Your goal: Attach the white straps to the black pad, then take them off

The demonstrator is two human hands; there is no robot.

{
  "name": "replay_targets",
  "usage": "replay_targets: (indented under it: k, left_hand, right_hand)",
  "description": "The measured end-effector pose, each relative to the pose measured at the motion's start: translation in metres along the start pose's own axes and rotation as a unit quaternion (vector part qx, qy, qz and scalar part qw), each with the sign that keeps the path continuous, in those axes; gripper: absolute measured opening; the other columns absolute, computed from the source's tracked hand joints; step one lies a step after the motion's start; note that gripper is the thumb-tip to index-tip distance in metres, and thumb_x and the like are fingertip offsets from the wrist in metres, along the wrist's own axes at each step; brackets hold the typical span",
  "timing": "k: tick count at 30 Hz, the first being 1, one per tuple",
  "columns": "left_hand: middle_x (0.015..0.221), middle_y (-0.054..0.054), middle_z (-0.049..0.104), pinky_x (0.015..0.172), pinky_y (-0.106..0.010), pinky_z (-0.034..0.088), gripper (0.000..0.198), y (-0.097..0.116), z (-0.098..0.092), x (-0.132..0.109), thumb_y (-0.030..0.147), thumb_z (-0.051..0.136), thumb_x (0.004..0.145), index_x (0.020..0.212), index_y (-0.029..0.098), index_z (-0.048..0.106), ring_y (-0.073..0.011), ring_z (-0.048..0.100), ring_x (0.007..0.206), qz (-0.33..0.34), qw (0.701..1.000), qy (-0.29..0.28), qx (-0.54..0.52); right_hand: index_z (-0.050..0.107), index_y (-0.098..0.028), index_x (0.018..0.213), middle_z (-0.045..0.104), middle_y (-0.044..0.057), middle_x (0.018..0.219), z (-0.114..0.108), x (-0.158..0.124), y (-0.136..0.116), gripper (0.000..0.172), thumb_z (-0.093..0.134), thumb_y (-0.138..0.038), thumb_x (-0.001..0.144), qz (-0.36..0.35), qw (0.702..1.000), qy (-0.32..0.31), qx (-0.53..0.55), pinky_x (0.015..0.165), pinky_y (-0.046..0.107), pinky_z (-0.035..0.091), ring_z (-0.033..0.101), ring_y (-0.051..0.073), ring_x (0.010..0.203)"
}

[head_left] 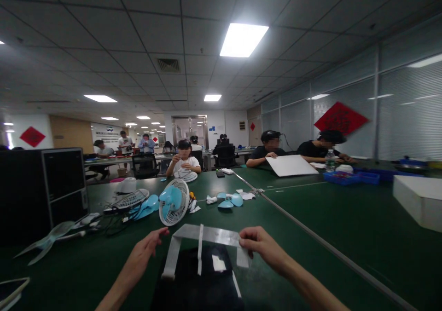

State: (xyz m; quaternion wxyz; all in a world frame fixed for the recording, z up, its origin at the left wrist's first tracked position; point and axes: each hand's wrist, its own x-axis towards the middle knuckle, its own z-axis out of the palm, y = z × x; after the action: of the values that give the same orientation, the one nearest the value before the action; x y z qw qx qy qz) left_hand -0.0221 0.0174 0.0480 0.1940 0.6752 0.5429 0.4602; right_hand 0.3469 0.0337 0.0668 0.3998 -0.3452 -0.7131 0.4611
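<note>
A pale, translucent flat strip [214,234] is bent into a frame-like shape above a black glossy object [186,295] at the near middle of the green table. Its right end is pinched between the thumb and fingers of my right hand [260,246]. To the left of the strip, my left hand [147,249] is raised with its fingers apart, touching nothing. A narrow white band [200,251] crosses the strip and hangs down over the black object. Beyond my left hand, a white fan grille with light blue blades [173,202] leans upright.
A black computer case [65,182] stands at the left, with cables and fan parts beside it. Blue blades [226,203] lie mid-table. A metal seam [304,233] crosses the green table [311,219]. People sit opposite, one holding a white board [293,165]; blue trays [341,178] are at right.
</note>
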Motion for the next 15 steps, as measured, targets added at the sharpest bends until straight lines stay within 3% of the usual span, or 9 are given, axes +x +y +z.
replay_targets:
  k: [4,9,12,15]
  left_hand:
    - [0.092,-0.003,0.068,0.068,-0.028,0.046,0.07,0.015,0.001,-0.007,0.07,0.028,0.083,0.115,0.019,0.064,-0.015,0.053,0.064,-0.024,0.996,-0.082,-0.033]
    - [0.08,-0.001,0.066,0.071,-0.027,0.044,0.051,0.031,-0.001,-0.013,0.063,0.044,0.082,0.093,0.019,0.07,-0.0197,0.057,0.079,-0.034,0.993,-0.103,-0.041]
    - [0.073,0.0,0.063,0.066,-0.025,0.042,0.049,0.035,-0.002,-0.014,0.063,0.051,0.077,0.077,0.016,0.067,-0.0178,0.055,0.074,-0.075,0.99,-0.105,-0.064]
    - [0.067,0.001,0.059,0.057,-0.022,0.04,0.049,0.032,0.001,-0.016,0.064,0.06,0.07,0.074,0.015,0.063,-0.0137,0.052,0.064,-0.133,0.973,-0.151,-0.117]
  right_hand:
    - [0.065,-0.012,0.076,0.056,-0.001,0.066,0.012,0.008,-0.007,0.016,0.061,-0.028,0.076,0.021,0.999,-0.034,-0.004,0.054,0.023,0.037,0.049,0.01,0.059]
    - [0.065,-0.012,0.073,0.056,-0.002,0.063,0.022,0.019,-0.009,0.014,0.061,-0.025,0.073,0.032,0.999,-0.038,-0.005,0.052,0.022,0.036,0.048,0.01,0.057]
    - [0.066,-0.012,0.071,0.056,-0.002,0.06,0.025,0.019,-0.008,0.013,0.062,-0.024,0.07,0.048,0.998,-0.033,0.004,0.051,0.022,0.035,0.048,0.01,0.055]
    - [0.065,-0.012,0.072,0.055,-0.003,0.058,0.026,0.014,-0.004,0.013,0.061,-0.023,0.069,0.092,0.995,-0.026,0.034,0.048,0.02,0.033,0.047,0.009,0.052]
